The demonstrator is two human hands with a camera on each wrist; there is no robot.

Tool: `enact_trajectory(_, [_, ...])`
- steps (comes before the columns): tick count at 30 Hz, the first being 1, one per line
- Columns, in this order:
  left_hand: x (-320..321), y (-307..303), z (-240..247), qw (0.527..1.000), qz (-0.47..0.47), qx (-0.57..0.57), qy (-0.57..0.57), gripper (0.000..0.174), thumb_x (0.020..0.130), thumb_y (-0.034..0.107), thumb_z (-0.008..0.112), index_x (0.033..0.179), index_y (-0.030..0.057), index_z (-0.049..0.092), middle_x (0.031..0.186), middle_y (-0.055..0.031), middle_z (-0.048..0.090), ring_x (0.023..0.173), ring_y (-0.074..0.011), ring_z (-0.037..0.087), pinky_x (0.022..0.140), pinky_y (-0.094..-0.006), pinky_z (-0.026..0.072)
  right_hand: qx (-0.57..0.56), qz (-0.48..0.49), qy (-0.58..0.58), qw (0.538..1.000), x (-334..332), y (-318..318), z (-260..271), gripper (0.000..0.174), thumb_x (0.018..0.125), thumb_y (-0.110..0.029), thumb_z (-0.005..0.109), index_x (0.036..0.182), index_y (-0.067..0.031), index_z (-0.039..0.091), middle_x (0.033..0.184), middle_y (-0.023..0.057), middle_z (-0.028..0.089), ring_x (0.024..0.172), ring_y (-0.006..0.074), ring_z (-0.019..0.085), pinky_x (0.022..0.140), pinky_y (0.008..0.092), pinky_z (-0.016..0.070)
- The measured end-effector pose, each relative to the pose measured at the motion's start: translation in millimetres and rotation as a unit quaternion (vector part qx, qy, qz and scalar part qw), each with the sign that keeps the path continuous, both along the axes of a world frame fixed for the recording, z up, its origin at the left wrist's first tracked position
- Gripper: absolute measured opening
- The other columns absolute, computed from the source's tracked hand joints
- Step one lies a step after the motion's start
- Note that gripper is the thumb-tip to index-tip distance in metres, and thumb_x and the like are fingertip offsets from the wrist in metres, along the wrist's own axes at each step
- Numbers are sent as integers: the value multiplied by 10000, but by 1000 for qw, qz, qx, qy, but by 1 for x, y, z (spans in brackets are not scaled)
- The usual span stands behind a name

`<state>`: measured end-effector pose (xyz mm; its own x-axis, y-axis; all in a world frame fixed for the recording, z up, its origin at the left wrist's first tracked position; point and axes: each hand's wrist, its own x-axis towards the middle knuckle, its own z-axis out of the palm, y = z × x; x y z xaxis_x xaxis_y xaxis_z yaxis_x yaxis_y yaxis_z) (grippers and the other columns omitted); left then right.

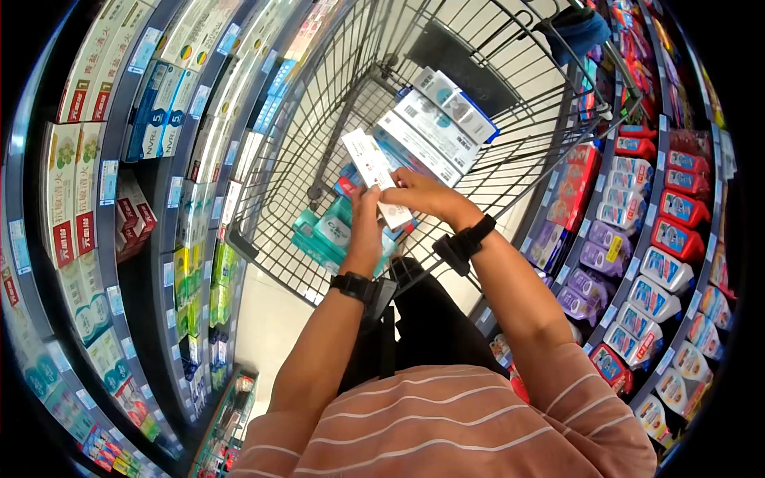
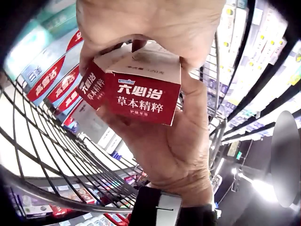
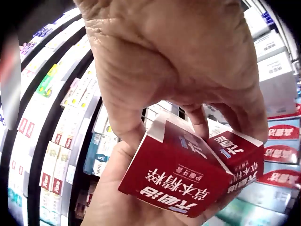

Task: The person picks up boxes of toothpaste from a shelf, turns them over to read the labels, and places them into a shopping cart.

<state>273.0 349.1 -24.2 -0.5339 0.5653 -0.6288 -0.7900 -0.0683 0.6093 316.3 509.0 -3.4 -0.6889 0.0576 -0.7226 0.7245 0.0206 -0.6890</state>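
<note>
Two toothpaste boxes with red ends and white sides point(image 2: 146, 101) are held side by side between both hands, over the shopping cart point(image 1: 279, 171). My left hand point(image 1: 366, 227) grips them from the left and below. From the right, my right hand point(image 1: 430, 195) curls its fingers over their edges. In the right wrist view the red ends of the boxes point(image 3: 178, 176) stand at an angle to each other, with the fingertips at their upper edges. The head view shows mainly their white long side point(image 1: 368, 158).
Inside the cart lie white boxes point(image 1: 426, 139) and a teal pack point(image 1: 333, 231). Shelves of toothpaste boxes point(image 1: 76, 191) line the left side. On the right, shelves carry red and white bottles point(image 1: 665, 267) and purple packs point(image 1: 606, 248).
</note>
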Motion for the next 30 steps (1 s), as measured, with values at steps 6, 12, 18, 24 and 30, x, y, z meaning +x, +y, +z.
enact_trajectory(6, [26, 27, -53, 998, -21, -51, -16, 496, 993, 430, 496, 1328, 64, 500, 1242, -105, 568, 1169, -242, 585, 923, -410, 528, 66, 61, 3, 996, 7, 32, -38, 689, 769, -500, 682, 1127, 87, 655, 1030, 237, 706, 934, 289, 680, 836, 345, 528])
enact_trajectory(12, [33, 33, -63, 982, -148, -62, 103, 529, 1019, 444, 503, 1430, 122, 414, 1305, -89, 489, 1255, -265, 516, 1003, -428, 491, 200, 118, -62, 971, 16, 37, -36, 771, 885, -474, 641, 1401, 75, 480, 1254, 331, 630, 1189, 436, 613, 1005, 419, 480])
enact_trajectory(18, [17, 41, -63, 976, -147, -119, 106, 671, 1036, 438, 515, 1548, 66, 290, 1493, -163, 424, 1323, -257, 517, 995, -424, 505, 248, 126, -26, 960, 14, 36, -35, 592, 916, -431, 609, 1277, 37, 583, 1146, 340, 656, 1102, 464, 634, 948, 465, 500])
enact_trajectory(24, [18, 46, -87, 973, -149, -141, 103, 644, 1028, 460, 514, 1501, 46, 375, 1410, -217, 534, 1250, -343, 547, 999, -379, 479, 315, 116, -10, 942, 4, 34, -8, 469, 906, -369, 615, 1187, 6, 643, 1135, 310, 668, 1094, 459, 633, 954, 464, 501])
enact_trajectory(30, [-42, -17, -15, 940, -160, -131, 270, 543, 1017, 390, 588, 1365, -21, 516, 1215, -109, 609, 1056, -179, 646, 823, -343, 548, 185, 27, 28, 982, 0, 35, 2, 467, 912, -309, 603, 1234, 29, 611, 1005, 263, 702, 906, 334, 691, 818, 402, 534])
